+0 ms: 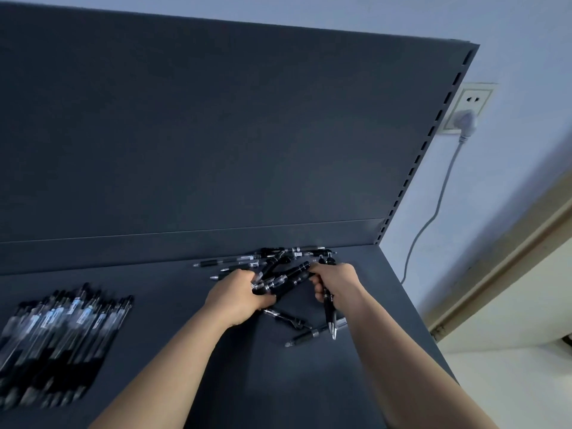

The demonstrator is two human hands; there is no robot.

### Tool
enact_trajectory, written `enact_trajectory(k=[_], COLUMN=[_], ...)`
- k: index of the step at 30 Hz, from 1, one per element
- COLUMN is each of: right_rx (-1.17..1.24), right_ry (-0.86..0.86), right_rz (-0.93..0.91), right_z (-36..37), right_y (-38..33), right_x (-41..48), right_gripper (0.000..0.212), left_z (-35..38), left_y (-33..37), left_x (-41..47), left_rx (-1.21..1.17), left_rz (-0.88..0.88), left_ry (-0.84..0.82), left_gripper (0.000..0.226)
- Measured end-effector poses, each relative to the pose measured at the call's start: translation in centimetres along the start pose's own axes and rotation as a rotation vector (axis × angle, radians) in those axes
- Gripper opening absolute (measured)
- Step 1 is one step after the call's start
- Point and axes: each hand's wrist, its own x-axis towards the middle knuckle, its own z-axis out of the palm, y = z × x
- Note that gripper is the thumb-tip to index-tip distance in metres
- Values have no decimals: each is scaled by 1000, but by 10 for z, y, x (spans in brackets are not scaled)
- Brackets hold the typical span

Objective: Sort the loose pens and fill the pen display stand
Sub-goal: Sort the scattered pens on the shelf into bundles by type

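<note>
I grip a bundle of pens (280,281) in my left hand (238,297) and one pen (330,314) in my right hand (335,286) near the back right corner of the shelf (216,382), where, being crossed, they may slip off its right edge

On the dark shelf (216,382), the left hand (238,297) grips a bundle of black pens (284,281) while the right hand (335,286) holds one pen (330,317), with sorted pens (58,345) lying at left.
</note>
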Motion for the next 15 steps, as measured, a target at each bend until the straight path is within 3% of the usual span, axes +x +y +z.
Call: enact_trajectory(k=[6, 10, 15], right_rx=[110, 255, 293], right_ry=[5, -170, -348], right_rz=[-76, -81, -41], right_z=[-12, -1, 45], right_y=[-9, -17, -22], right_x=[-5, -21, -50], right_gripper=[18, 17, 10], left_z=[-18, -30, -46], left_y=[-15, -23, -42], left_x=[-12, -33, -60], left_rx=[-256, -293, -418], left_rz=[-6, -2, 2], left_ry=[58, 114, 167], left_gripper=[39, 45, 13])
